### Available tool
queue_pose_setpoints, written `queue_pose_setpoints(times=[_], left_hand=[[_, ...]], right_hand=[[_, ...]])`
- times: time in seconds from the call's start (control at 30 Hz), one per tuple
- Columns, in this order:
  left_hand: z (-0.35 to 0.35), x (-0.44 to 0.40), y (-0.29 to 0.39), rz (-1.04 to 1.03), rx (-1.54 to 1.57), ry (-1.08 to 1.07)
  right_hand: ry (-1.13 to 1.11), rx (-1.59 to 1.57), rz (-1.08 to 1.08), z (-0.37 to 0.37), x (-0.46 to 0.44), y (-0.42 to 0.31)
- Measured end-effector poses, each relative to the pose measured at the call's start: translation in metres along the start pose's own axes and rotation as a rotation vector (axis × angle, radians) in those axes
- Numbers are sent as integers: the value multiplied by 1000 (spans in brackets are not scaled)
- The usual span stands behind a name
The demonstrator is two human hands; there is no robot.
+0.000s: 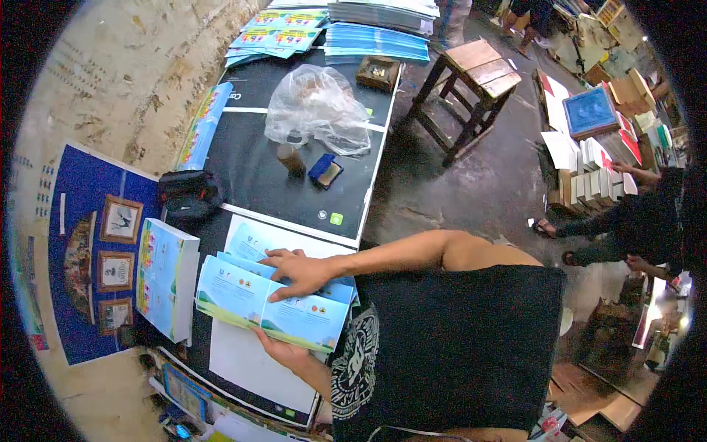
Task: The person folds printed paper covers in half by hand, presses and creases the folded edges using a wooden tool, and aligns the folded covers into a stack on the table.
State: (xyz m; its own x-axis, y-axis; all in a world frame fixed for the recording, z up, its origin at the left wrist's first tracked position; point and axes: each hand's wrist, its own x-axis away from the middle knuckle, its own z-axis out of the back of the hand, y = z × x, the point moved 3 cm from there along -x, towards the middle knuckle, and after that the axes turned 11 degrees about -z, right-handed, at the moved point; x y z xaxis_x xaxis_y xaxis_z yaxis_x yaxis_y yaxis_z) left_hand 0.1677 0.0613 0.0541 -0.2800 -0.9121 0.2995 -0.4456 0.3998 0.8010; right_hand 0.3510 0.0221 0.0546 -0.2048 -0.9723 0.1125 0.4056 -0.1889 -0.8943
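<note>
My right hand (300,272) lies palm down with fingers spread on light-blue printed sheets (232,291), which overlap in a loose, slightly raised stack. My left hand (286,352) is at the near lower edge of the same sheets, its fingers partly hidden beneath them. Under the sheets is white paper (243,357) on the black table. To the left stands a thick stack of similar colourful prints (168,280).
Further up the table are a plastic bag (317,110), a brown cylinder (292,160), a blue box (325,171), a black pouch (190,195) and tall paper stacks (375,43). A wooden stool (479,70) stands beyond; another person (648,221) is at the right.
</note>
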Motion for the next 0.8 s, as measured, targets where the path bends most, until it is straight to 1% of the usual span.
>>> queue_pose_setpoints(times=[0.03,0.13,0.23,0.27,0.33,0.4,0.47,0.53,0.67,0.8], left_hand=[[-5,1,3,8,17,28],[1,-3,1,13,73,0],[7,-1,-1,31,69,29],[13,-4,-3,10,67,17],[23,-9,-5,-35,70,-12],[22,-3,-1,-188,-158,-148],[14,0,2,-172,-136,-146],[7,-4,1,14,136,-11],[3,6,4,-262,-213,-163],[29,-2,-7,-534,-474,-352]], right_hand=[[-17,12,-5,-1,-1,1],[-44,-16,-10,-1,-2,-1],[-33,-68,22,-2,-1,0],[-27,-74,36,-1,-2,-1],[-58,-20,-54,-3,-4,-2],[-63,-8,-110,-7,-4,-2],[-50,-38,-122,-11,-8,-2],[-79,-94,-107,-8,-9,-3],[-85,-111,-48,-3,-6,-5],[-85,-111,-7,2,-4,-10]])
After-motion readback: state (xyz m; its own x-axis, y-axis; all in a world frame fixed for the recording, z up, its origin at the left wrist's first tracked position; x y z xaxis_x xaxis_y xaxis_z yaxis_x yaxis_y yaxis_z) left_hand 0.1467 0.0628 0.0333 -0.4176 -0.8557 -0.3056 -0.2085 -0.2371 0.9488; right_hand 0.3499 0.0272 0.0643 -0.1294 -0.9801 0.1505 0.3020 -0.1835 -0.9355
